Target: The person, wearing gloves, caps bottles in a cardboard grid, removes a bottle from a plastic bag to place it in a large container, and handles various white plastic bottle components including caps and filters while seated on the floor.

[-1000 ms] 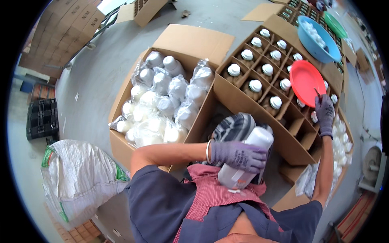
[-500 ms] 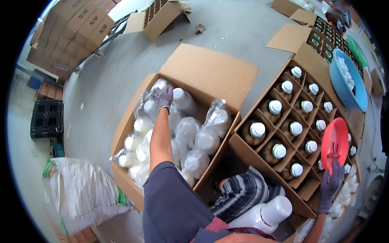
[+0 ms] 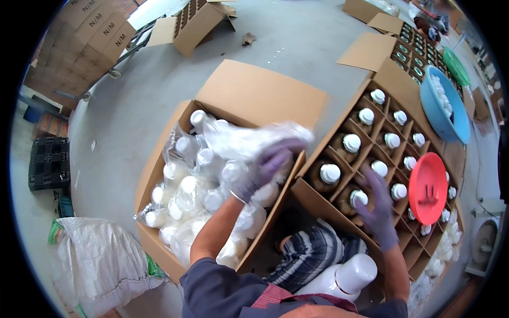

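Note:
A clear plastic bag with white contents, smeared by motion, is in my gloved left hand, above the right side of an open carton. Below it the carton holds many white round-ended pieces, several wrapped in clear plastic. My gloved right hand is raised with fingers apart over the divided box, holding nothing I can see. Brown bottles with white caps stand upright in its cardboard compartments. A red basin with small dark pieces inside rests on the bottles at the right.
A blue basin of white pieces and a green basin stand at the far right. A glossy white cylinder is near my striped trousers. A white sack, a black crate and stacked cartons are at the left.
My left hand has moved right and nearer from the carton's far left corner, lifting the plastic bag. My right hand has left the red basin's edge and moved left over the bottles.

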